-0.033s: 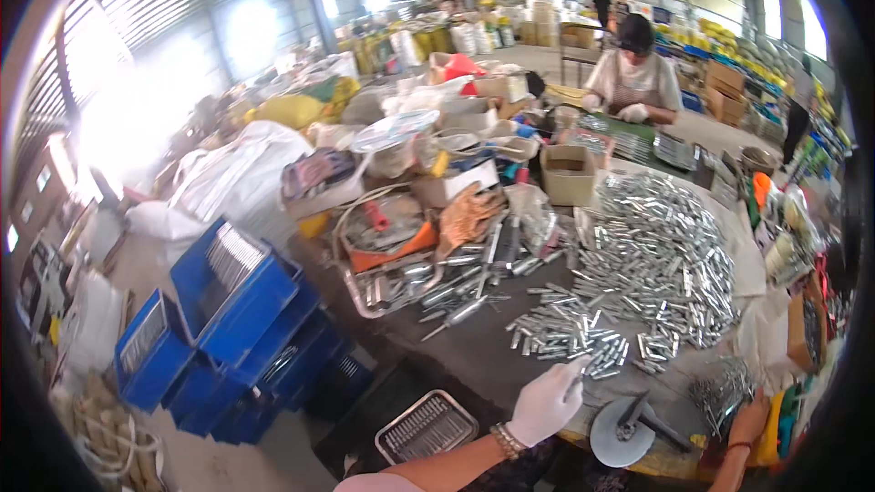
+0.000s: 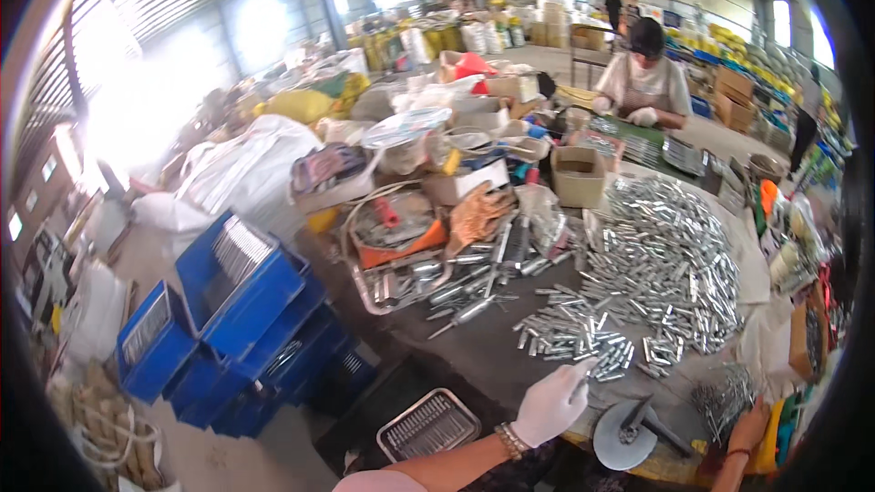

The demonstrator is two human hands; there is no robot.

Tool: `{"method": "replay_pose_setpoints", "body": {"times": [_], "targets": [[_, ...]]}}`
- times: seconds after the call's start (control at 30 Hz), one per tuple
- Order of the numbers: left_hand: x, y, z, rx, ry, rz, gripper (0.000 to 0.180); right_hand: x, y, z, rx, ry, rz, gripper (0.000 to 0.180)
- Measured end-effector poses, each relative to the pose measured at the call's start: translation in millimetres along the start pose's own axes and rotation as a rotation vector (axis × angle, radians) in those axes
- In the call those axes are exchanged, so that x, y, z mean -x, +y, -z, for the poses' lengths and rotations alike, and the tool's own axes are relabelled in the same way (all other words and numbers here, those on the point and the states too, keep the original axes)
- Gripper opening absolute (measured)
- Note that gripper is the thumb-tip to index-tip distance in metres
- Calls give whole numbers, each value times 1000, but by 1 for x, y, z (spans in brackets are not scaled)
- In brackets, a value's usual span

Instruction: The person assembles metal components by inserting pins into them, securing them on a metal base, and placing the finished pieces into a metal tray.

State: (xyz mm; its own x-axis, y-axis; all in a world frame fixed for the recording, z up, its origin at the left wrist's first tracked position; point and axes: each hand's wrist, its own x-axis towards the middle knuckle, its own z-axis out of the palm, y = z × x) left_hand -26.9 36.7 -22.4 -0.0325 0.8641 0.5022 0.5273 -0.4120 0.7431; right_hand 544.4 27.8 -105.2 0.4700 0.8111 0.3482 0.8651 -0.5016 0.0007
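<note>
My left hand [image 2: 550, 407], in a white glove, reaches the near edge of a heap of short silver metal tubes [image 2: 661, 264]. Its fingers are pressed together at the small near cluster [image 2: 592, 346]; whatever lies between the fingertips is too small to name. At the lower right, my bare right hand [image 2: 751, 424] is beside a pile of thin metal pins [image 2: 720, 398], fingers curled in and partly hidden. Between the hands stands a round grey disc [image 2: 623, 437] with a dark lever-like piece on it. A metal tray [image 2: 428, 425] with rows of small metal parts sits left of my left forearm.
Stacked blue bins [image 2: 246, 301] with metal parts stand on the left. Larger metal pieces [image 2: 474, 310], an orange glove [image 2: 478, 216] and a cardboard box [image 2: 577, 178] lie across the table. Opposite, a co-worker [image 2: 643, 82] in white gloves handles parts on a green surface.
The whole view has shifted slightly to the right and down. Both hands stay practically where they were, by the tubes and the pins.
</note>
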Motion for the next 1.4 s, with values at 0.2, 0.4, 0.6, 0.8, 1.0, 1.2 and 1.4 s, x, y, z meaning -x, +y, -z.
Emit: {"method": "replay_pose_setpoints", "body": {"times": [0.2,0.4,0.6,0.8,1.0,1.2,1.4], "targets": [[9,-10,-2,52,-40,-3,50,-14,8,-5,-37,115,52,49],[9,-16,-12,79,-62,-19,51,-3,14,-9,99,-31,-24,52],[6,-14,-10,42,-59,-22,52,15,-44,84,39,-162,-13,61],[12,-12,-8,30,-17,-27,51,30,-30,78,-17,-207,-5,54],[9,-4,-6,10,47,-125,49,18,86,-50,-1063,-48,-154,32],[-1,-14,-2,-84,29,-78,32,69,-87,93,-359,-96,62,19],[1,-25,-7,-54,13,-57,39,90,-90,135,-625,244,104,43]]}}
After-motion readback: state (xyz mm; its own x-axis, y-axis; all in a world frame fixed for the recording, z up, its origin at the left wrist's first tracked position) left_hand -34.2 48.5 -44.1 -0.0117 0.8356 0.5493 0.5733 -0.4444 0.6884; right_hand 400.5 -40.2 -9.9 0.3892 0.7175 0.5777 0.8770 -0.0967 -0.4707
